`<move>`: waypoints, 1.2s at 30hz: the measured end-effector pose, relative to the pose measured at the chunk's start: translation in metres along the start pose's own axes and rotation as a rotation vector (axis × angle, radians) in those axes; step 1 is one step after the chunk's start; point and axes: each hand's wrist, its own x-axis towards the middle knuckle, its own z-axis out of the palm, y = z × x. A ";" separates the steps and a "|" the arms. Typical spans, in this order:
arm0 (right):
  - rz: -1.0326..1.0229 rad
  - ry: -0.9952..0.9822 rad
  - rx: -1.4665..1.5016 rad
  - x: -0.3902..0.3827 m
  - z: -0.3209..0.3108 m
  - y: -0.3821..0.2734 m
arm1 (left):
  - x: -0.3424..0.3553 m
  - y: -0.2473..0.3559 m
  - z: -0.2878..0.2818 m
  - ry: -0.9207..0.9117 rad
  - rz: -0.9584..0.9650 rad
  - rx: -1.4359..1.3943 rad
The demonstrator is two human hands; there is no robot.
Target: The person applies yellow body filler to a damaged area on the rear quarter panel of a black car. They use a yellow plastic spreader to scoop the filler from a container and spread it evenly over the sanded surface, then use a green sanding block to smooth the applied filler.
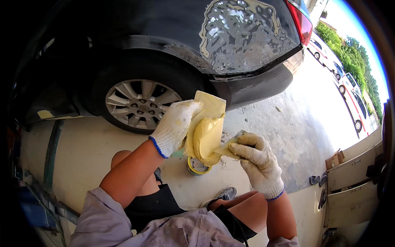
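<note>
The pale floor [263, 123] carries a dark car [164, 29], its rear panel bearing a mottled patch [242, 35]; cabinets [352, 191] line the right, and parked cars [354, 101] stand outside. The left hand [175, 127] is closed on the board [210, 101] at its left edge, fingertips hidden. Yellow putty [207, 138] covers the board's middle to its lower edge. The right hand [258, 162] has its fingers bent, pinching the scraper [228, 150], which touches the putty near the board's lower right corner. The board partly hides a tin [197, 167]; the far left is too dark to read.
</note>
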 end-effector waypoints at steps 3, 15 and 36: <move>0.001 0.065 -0.058 0.026 -0.003 -0.021 | 0.003 0.004 0.003 -0.110 0.063 0.258; -0.179 0.219 -0.072 0.086 -0.047 -0.073 | -0.014 0.141 0.043 0.052 0.604 -0.181; -0.178 0.283 0.027 0.003 -0.008 0.028 | -0.002 -0.017 0.020 -0.177 -0.108 -0.359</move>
